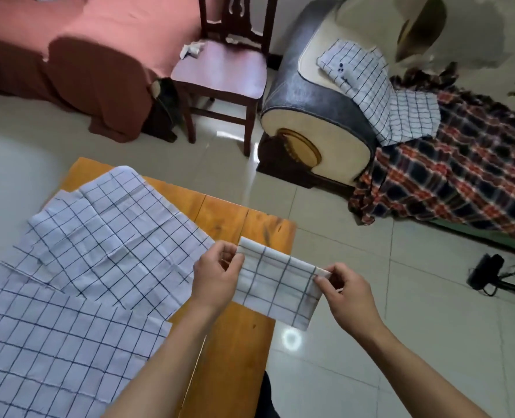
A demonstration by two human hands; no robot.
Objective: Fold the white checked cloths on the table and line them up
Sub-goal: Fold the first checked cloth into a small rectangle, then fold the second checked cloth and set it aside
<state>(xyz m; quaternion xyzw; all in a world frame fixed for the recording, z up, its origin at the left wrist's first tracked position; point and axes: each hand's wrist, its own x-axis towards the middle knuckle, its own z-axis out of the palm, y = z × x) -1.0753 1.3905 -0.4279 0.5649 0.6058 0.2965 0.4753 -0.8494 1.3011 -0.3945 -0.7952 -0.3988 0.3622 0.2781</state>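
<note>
Holding a folded white checked cloth (pixel 276 285) up by its two upper corners, both hands meet over the right end of the wooden table (pixel 235 342). The left hand (pixel 215 277) pinches the left corner between thumb and curled fingers; the right hand (pixel 348 294) pinches the right corner the same way, thumb on top. The folded cloth hangs as a narrow band between them, its lower right part past the table's edge over the tiled floor (pixel 401 342).

To the left, unfolded checked cloths lie spread flat and overlapping on the table. The nearest one (pixel 57 351) covers the near left part and runs out of view at the bottom. A second one (pixel 111 248) lies just beyond it, overlapping it, and the edges of others show beneath and beside it; how many there are cannot be told.

Farther off, a dark wooden chair (pixel 220 70) stands on the floor with a small white thing on its seat. Left of it is a bed with a reddish cover (pixel 99 40). To the right, a sofa armrest (pixel 307 95) carries more white checked cloths (pixel 371 86), draped beside a red and dark plaid blanket (pixel 461 164). A black device with a cable (pixel 488 271) lies on the floor at the right
</note>
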